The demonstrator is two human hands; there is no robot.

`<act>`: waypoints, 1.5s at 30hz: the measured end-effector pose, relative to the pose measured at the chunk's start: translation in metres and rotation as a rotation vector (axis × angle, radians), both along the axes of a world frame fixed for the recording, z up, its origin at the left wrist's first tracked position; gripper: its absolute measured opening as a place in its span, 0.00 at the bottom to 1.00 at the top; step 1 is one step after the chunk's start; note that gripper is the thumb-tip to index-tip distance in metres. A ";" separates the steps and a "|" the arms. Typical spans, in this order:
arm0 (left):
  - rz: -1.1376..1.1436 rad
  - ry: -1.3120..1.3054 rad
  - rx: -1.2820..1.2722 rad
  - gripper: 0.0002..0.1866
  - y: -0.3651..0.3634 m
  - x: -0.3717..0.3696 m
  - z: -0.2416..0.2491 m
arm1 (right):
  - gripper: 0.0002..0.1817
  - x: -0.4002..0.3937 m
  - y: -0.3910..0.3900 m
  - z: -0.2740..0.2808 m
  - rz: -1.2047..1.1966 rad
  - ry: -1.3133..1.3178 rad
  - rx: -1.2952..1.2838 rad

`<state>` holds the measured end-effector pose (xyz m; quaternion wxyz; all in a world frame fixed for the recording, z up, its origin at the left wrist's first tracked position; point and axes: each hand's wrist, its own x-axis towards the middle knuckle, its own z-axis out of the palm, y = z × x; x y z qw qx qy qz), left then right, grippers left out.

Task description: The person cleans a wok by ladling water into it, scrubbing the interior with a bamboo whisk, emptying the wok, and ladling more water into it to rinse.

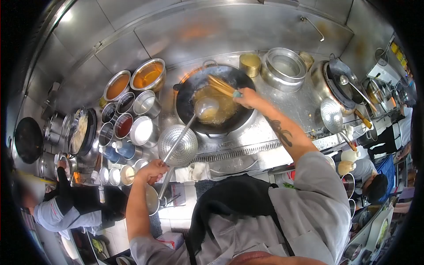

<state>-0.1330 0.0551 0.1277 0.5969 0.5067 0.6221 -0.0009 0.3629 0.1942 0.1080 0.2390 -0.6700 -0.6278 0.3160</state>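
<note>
1. The left hand point(152, 171), at seven o'clock from the wok point(215, 99), was closed round the long ladle point(206, 107) handle; the ladle's bowl sat in the wok's yellow liquid.
2. A perforated skimmer point(178, 145) lay just beside that handle, which could knock it.
3. The right hand point(248, 97), at the wok's three o'clock rim, gripped a bundle of chopsticks point(222, 85) dipped into the wok; hot liquid might splash the bare forearm.
</note>
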 end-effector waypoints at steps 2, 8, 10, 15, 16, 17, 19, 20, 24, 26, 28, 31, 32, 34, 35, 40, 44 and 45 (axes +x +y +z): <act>0.108 -0.250 -0.164 0.16 -0.006 0.006 -0.015 | 0.24 -0.011 0.011 -0.008 0.066 -0.307 -0.073; 0.466 -0.707 -0.337 0.09 -0.034 0.098 -0.028 | 0.20 -0.019 0.013 -0.027 0.018 -0.355 0.041; 0.510 -0.789 -0.327 0.09 -0.031 0.118 -0.029 | 0.18 -0.023 0.004 -0.023 0.026 -0.425 0.018; 0.376 -0.342 0.065 0.08 -0.033 0.152 -0.018 | 0.17 0.012 -0.022 0.018 0.029 -0.488 -0.078; 0.254 -0.200 0.310 0.08 -0.032 0.150 -0.031 | 0.16 0.017 -0.034 0.029 -0.034 -0.462 -0.060; 0.130 -0.057 0.554 0.08 -0.031 0.143 -0.054 | 0.19 0.028 -0.049 0.043 -0.086 -0.391 -0.013; 0.014 0.113 0.898 0.13 -0.037 0.148 -0.049 | 0.23 0.055 -0.071 0.066 -0.171 -0.313 0.035; -0.005 0.149 0.943 0.14 -0.041 0.154 -0.036 | 0.25 0.070 -0.082 0.070 -0.219 -0.272 0.057; -0.041 -0.109 1.047 0.21 -0.035 0.184 -0.028 | 0.30 0.120 -0.124 0.071 -0.432 -0.144 0.414; -0.080 -0.302 0.989 0.23 -0.030 0.215 -0.019 | 0.31 0.132 -0.145 0.080 -0.565 -0.115 0.459; -0.177 -0.360 0.883 0.23 -0.032 0.255 0.013 | 0.28 0.142 -0.162 0.074 -0.636 0.039 0.460; -0.211 -0.415 1.004 0.23 -0.016 0.305 -0.056 | 0.24 0.144 -0.182 0.058 -0.731 0.370 0.409; -0.230 -0.372 0.975 0.24 -0.014 0.321 -0.066 | 0.23 0.145 -0.185 0.043 -0.742 0.454 0.420; -0.278 -0.276 0.903 0.25 -0.019 0.347 -0.081 | 0.22 0.150 -0.194 -0.002 -0.775 0.627 0.429; -0.297 -0.291 0.876 0.25 -0.022 0.354 -0.091 | 0.22 0.152 -0.201 -0.029 -0.803 0.659 0.405; -0.330 -0.289 0.842 0.24 -0.030 0.373 -0.131 | 0.23 0.163 -0.232 -0.136 -0.924 0.828 0.296; -0.254 -0.326 0.705 0.18 -0.040 0.383 -0.139 | 0.24 0.170 -0.252 -0.185 -0.951 0.693 0.261; -0.260 -0.308 0.617 0.17 -0.037 0.386 -0.136 | 0.24 0.174 -0.258 -0.191 -0.973 0.663 0.217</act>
